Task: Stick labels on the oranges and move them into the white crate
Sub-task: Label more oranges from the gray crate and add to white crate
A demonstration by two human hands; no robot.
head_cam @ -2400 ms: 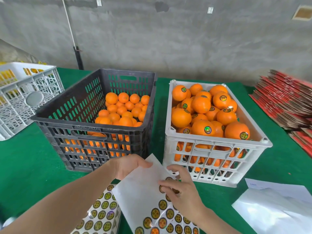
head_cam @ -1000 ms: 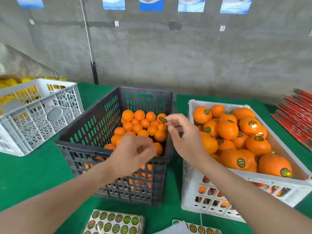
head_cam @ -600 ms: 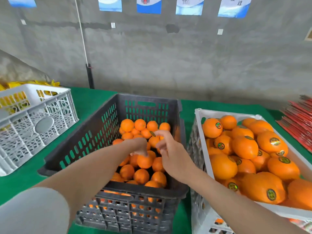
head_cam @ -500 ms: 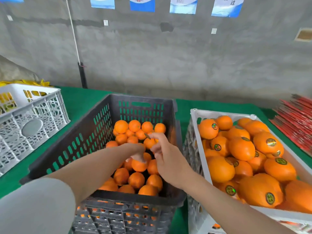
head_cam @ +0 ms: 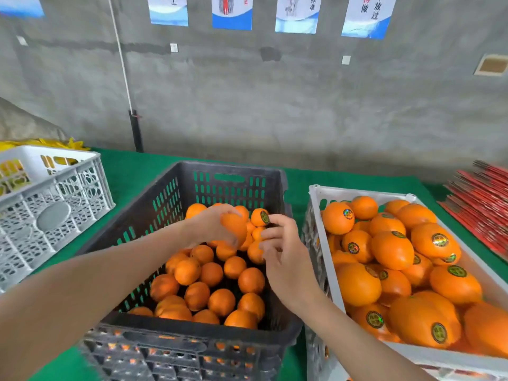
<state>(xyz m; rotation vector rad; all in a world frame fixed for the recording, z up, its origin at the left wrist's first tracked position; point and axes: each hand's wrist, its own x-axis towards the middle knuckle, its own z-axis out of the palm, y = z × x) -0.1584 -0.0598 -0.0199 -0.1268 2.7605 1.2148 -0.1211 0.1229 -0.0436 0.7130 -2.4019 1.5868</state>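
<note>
Under our two hands sits the dark crate (head_cam: 189, 335), half full of unlabelled oranges (head_cam: 211, 273). Our left hand (head_cam: 213, 225) is closed around one orange (head_cam: 233, 228), lifted just above the pile. Our right hand (head_cam: 280, 251) is beside it, fingers loosely curled; its fingertips touch a small orange (head_cam: 259, 217) that carries a round sticker (head_cam: 264, 217) on the side facing them. We cannot tell whether that hand grips anything. Just right of the right hand stands the white crate (head_cam: 357, 192), heaped with oranges that bear the same stickers. Well off to the left of our left arm is another white crate (head_cam: 57, 207), and everything rests on a green cloth (head_cam: 129, 166).
</note>
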